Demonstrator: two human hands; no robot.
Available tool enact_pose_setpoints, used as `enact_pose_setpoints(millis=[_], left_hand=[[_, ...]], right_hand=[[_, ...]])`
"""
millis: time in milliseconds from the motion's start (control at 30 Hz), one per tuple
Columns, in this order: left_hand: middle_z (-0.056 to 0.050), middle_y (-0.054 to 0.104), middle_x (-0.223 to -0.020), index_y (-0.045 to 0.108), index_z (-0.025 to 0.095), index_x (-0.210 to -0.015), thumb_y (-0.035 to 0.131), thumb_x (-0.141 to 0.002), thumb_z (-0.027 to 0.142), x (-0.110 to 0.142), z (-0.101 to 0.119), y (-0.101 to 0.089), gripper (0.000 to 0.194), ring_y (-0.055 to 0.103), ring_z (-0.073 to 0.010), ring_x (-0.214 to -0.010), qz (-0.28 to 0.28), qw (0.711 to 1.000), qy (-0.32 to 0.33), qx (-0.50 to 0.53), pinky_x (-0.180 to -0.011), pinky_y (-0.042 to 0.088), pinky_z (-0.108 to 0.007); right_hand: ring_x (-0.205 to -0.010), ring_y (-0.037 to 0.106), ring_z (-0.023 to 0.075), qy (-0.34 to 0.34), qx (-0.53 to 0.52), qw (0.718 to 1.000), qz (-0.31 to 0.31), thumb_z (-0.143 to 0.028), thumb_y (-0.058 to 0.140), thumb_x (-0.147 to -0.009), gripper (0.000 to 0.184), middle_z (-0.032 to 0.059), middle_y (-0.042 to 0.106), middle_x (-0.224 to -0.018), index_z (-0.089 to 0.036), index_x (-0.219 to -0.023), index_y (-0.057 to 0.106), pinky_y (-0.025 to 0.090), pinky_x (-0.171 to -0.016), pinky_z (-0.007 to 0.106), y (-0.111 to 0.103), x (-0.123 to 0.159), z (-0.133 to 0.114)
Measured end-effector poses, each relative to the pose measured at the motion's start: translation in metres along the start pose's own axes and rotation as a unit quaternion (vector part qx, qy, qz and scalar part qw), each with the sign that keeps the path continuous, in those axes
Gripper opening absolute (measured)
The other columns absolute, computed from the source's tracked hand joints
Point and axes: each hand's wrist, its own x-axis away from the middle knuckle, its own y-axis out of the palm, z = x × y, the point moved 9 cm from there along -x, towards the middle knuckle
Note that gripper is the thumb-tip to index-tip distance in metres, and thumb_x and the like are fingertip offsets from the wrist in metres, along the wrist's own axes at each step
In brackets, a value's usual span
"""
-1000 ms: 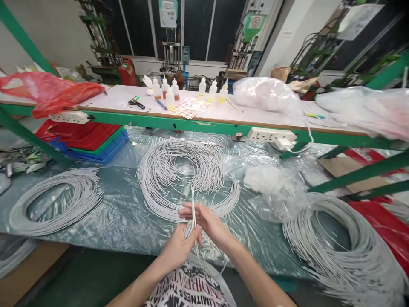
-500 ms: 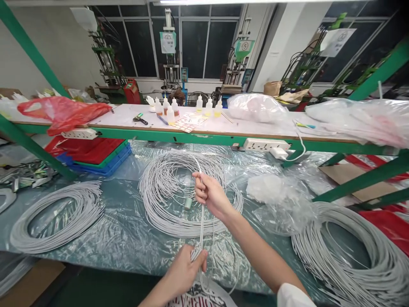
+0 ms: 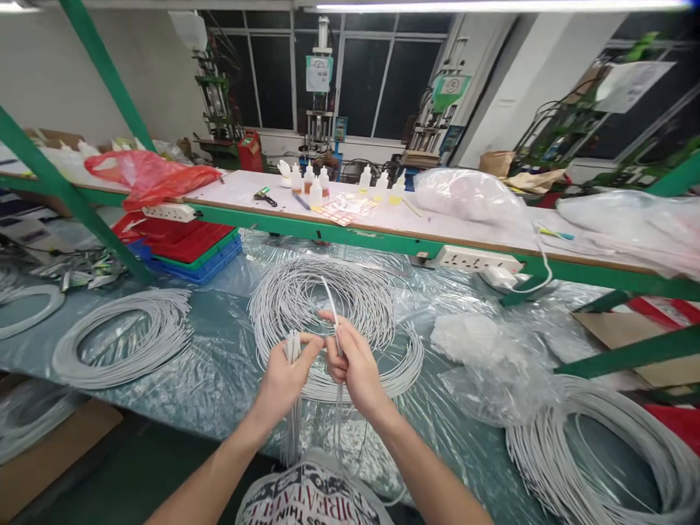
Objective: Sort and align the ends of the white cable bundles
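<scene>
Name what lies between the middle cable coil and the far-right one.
Crumpled clear plastic lies between the middle coil and far-right coil, in the head view.

Single view, worn on my own head. Looks forward and down from above the near side of the sheeted bench; my printed shirt fills the bottom edge. Left hand and right hand close in, below centre, seen from behind and above. Middle cable coil lies just past them. Frame wide: takes in the left coil, cuts the right coil at the border. Shelf crosses farther off, sloping down rightward, view slightly rolled. Deepest: dark windows, faced across the room. Light tube along the top edge.
</scene>
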Motion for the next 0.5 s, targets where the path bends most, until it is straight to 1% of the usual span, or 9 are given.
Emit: enact_pose_setpoints(millis=[67, 133, 267, 367, 433, 500], left_hand=[[0.008, 0.032, -0.047, 0.067, 0.012, -0.087, 0.073, -0.074, 0.062, -0.001, 0.006, 0.002, 0.053, 0.024, -0.0053, -0.043, 0.01, 1.0, 0.009, 0.011, -0.042, 0.021, -0.019], [0.007, 0.036, -0.047, 0.068, 0.012, -0.089, 0.075, -0.073, 0.059, 0.0, 0.008, 0.003, 0.051, 0.026, -0.0048, -0.043, 0.017, 0.999, 0.012, 0.035, -0.042, 0.022, -0.019], [0.005, 0.045, -0.048, 0.069, 0.011, -0.088, 0.079, -0.07, 0.054, 0.005, 0.01, 0.004, 0.048, 0.035, -0.0057, -0.044, 0.021, 0.998, 0.016, 0.063, -0.043, 0.027, -0.018], [0.003, 0.048, -0.048, 0.069, 0.011, -0.081, 0.081, -0.069, 0.053, 0.006, 0.015, 0.004, 0.046, 0.042, -0.008, -0.045, 0.013, 0.998, 0.017, 0.06, -0.044, 0.031, -0.02], [0.003, 0.047, -0.048, 0.068, 0.011, -0.078, 0.08, -0.069, 0.053, 0.005, 0.018, -0.001, 0.045, 0.039, -0.0072, -0.045, 0.024, 0.998, 0.02, 0.06, -0.044, 0.03, -0.019], [0.005, 0.043, -0.047, 0.068, 0.011, -0.078, 0.081, -0.069, 0.053, 0.004, 0.02, -0.011, 0.045, 0.033, -0.0052, -0.044, 0.051, 0.997, 0.02, 0.062, -0.042, 0.025, -0.019]], right_hand=[[-0.046, 0.015, 0.0085, -0.027, 0.034, 0.999, 0.025, -0.049, 0.045, -0.099, 0.053, -0.0089, 0.025, -0.056, -0.018, -0.142, 0.041, 0.017, -0.042, 0.022, -0.002, 0.004, 0.001], [-0.049, 0.02, 0.0094, -0.039, 0.088, 0.995, 0.035, -0.048, 0.042, -0.1, 0.054, -0.0071, 0.029, -0.06, -0.02, -0.147, 0.036, 0.02, -0.045, 0.023, -0.003, 0.008, 0.004], [-0.056, 0.031, 0.0104, -0.052, 0.185, 0.981, 0.027, -0.047, 0.036, -0.103, 0.05, -0.0024, 0.038, -0.069, -0.023, -0.146, 0.041, 0.028, -0.052, 0.025, -0.001, 0.013, 0.012], [-0.053, 0.029, 0.0108, -0.059, 0.204, 0.977, 0.03, -0.048, 0.034, -0.103, 0.053, -0.004, 0.035, -0.063, -0.021, -0.149, 0.038, 0.027, -0.051, 0.026, 0.001, 0.017, 0.018], [-0.051, 0.028, 0.011, -0.064, 0.194, 0.979, 0.025, -0.047, 0.032, -0.104, 0.056, -0.0054, 0.032, -0.06, -0.019, -0.152, 0.033, 0.026, -0.049, 0.025, 0.004, 0.021, 0.024], [-0.051, 0.03, 0.0113, -0.07, 0.184, 0.98, 0.014, -0.046, 0.032, -0.104, 0.057, -0.0052, 0.035, -0.06, -0.018, -0.154, 0.028, 0.027, -0.049, 0.025, 0.009, 0.027, 0.03]])
